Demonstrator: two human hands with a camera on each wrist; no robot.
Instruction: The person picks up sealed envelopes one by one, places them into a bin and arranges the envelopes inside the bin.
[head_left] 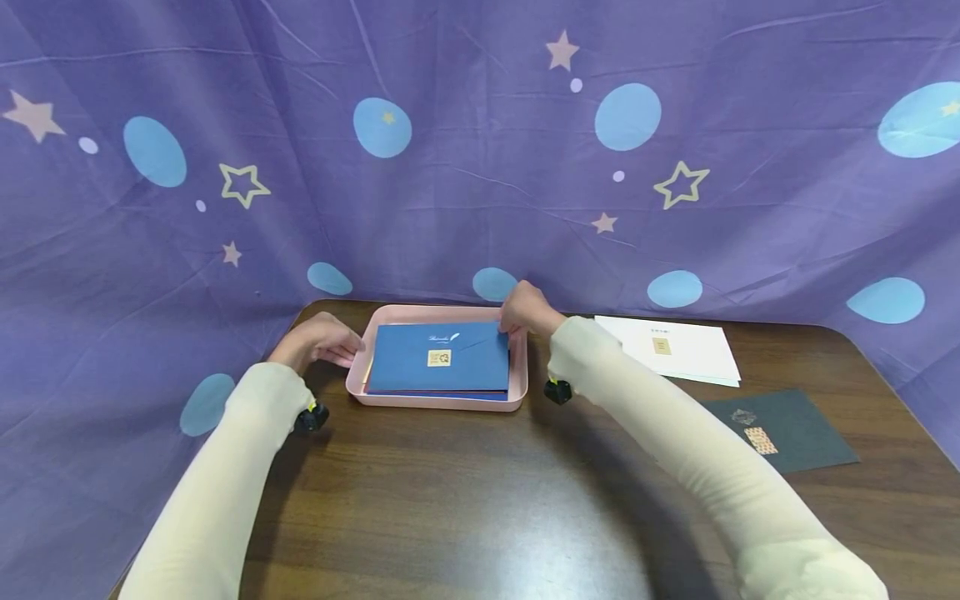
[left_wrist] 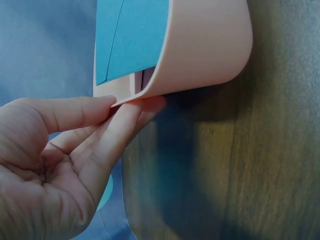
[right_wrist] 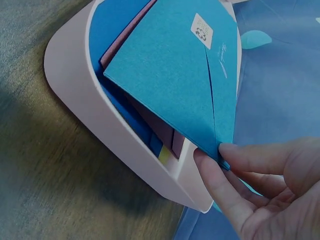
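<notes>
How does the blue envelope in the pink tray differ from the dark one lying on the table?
The blue envelope lies atop a stack in the pink tray; the dark envelope lies alone on the bare table. The right hand pinches the blue one's corner; no hand touches the dark one. Both bear a small sticker.

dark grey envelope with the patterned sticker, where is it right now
In the head view the dark grey envelope lies flat on the brown wooden table, to the person's right, nearer the front edge than the white envelope and right of the pink plastic tray.
</notes>
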